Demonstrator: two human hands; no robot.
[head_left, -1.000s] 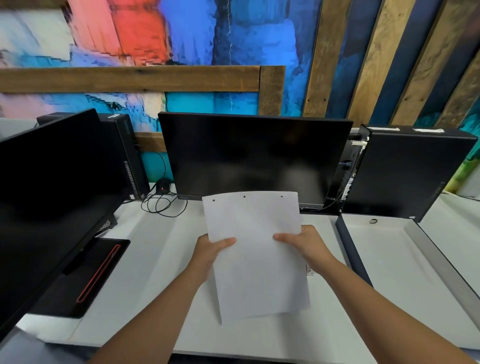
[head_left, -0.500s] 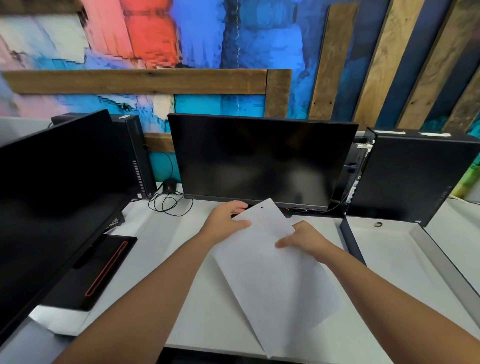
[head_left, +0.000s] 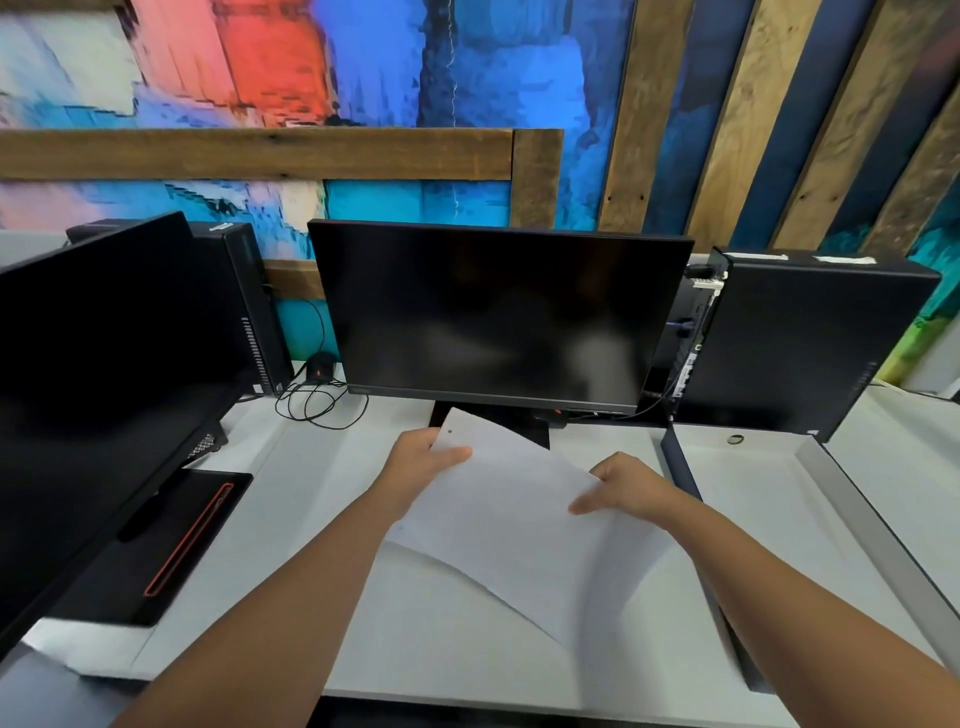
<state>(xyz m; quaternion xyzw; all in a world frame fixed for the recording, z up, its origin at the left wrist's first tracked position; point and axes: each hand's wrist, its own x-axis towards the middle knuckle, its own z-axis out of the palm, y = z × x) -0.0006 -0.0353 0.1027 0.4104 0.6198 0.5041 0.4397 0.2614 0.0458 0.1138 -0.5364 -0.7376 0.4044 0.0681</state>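
A white sheet of paper (head_left: 511, 525) with punch holes along one edge hangs over the white desk (head_left: 291, 488), turned diagonally and bending in the middle. My left hand (head_left: 421, 462) pinches its far corner, thumb on top. My right hand (head_left: 626, 488) grips its right edge, fingers curled over the sheet. The lower part of the sheet droops towards the desk near the front edge.
A dark monitor (head_left: 498, 317) stands right behind the paper, a second one (head_left: 98, 374) at the left. Black computer cases stand at the back left (head_left: 249, 306) and right (head_left: 810, 348). An open shallow box (head_left: 831, 499) lies on the right. Coiled cable (head_left: 317, 400) lies behind.
The sheet has gone from upright in front of me to turned diagonally and lowered over the desk. My left hand moved to its far corner; the sheet now bends more.
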